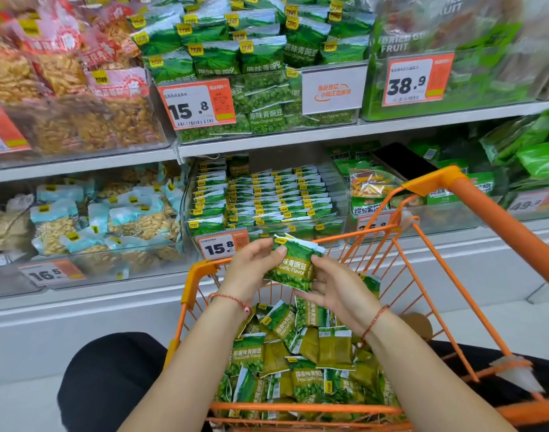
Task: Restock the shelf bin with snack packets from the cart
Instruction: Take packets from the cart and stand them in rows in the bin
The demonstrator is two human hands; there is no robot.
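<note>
The shop is bright, lit evenly from above, with soft, faint shadows. The white metal shelf edges bend near the sides. The top corners look blurry and washed out.

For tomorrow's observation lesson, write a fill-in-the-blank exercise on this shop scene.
1. Both hands hold a small stack of ____ packets.
2. The cart frame is coloured ____.
3. The tag on the bin behind the hands reads ____.

Missing words: green; orange; 15.8
</note>
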